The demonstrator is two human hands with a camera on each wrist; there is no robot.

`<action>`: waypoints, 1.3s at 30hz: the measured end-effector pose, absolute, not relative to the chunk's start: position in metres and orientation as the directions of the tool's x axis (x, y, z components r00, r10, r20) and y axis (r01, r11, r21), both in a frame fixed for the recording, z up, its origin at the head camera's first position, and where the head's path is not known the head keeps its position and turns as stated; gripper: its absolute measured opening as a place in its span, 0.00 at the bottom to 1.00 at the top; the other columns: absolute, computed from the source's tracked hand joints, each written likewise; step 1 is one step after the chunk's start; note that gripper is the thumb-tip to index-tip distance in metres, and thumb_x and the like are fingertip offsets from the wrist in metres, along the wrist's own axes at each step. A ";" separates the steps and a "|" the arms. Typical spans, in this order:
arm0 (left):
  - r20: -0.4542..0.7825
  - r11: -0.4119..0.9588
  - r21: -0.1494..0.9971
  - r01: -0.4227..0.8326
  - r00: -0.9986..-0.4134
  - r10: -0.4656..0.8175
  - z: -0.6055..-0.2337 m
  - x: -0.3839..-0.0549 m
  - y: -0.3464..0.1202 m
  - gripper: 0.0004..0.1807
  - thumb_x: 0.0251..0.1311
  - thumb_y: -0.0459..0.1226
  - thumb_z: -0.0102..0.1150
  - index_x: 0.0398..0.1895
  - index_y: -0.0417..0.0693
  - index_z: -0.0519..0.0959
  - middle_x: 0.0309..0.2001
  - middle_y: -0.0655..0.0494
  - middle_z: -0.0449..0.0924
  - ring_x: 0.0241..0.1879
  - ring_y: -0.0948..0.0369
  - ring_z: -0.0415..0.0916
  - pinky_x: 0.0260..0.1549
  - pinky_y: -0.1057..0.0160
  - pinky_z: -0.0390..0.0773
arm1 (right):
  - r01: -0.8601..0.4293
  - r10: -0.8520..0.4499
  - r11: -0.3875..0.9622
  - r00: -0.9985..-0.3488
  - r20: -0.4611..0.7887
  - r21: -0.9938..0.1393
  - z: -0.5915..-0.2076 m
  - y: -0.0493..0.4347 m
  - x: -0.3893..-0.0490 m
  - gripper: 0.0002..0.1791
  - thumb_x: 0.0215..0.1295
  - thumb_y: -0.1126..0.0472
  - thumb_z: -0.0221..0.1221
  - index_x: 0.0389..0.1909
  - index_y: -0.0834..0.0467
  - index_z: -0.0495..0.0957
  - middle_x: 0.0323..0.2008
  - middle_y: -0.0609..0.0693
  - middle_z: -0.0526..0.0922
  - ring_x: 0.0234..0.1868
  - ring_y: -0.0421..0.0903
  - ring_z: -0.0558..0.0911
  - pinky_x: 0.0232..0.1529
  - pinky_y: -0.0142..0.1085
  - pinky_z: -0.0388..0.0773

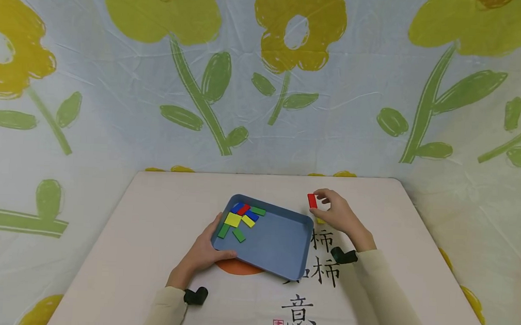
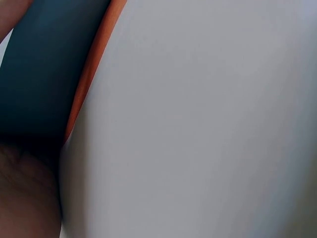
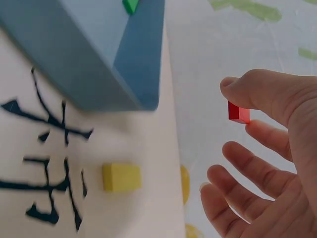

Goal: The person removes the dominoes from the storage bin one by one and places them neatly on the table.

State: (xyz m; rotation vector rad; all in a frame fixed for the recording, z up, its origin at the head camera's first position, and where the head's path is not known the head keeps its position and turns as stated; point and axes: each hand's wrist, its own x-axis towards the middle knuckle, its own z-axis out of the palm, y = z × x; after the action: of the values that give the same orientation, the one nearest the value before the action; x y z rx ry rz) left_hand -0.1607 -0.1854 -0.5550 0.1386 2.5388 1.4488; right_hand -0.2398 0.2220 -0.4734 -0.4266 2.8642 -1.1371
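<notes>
My left hand (image 1: 203,251) grips the near left corner of a blue-grey tray (image 1: 279,238), thumb along its front rim. The tray stands at a slant, with several red, yellow, green and blue blocks gathered in its left part. Right of the tray, my right hand (image 1: 340,213) pinches a red block (image 1: 312,200) between thumb and index finger, raised above the table. In the right wrist view the other fingers spread apart below that red block (image 3: 238,113). A yellow block (image 3: 124,177) lies on the table beneath the right hand, partly hidden by it in the head view.
A white cloth with black brush characters (image 1: 299,314) and an orange shape (image 1: 240,267) covers the table (image 1: 153,216), partly under the tray. A flower-printed curtain (image 1: 127,103) hangs behind the table and along its sides.
</notes>
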 end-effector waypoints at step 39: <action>-0.136 0.522 0.852 -0.028 -0.976 0.169 -0.557 -0.154 -0.183 0.69 0.44 0.57 0.81 0.85 0.64 0.44 0.83 0.54 0.50 0.80 0.47 0.53 0.74 0.34 0.57 | -0.054 -0.197 0.789 -0.966 -0.168 -0.613 -0.527 0.272 -0.243 0.28 0.64 0.58 0.69 0.60 0.67 0.74 0.51 0.65 0.80 0.46 0.57 0.78 0.49 0.51 0.82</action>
State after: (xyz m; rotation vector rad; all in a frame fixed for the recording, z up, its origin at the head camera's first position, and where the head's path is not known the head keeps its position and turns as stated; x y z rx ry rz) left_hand -0.1536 -0.1833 -0.5572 0.1201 2.5596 1.4389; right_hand -0.2434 0.2716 -0.5266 -0.1959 2.7566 -0.9343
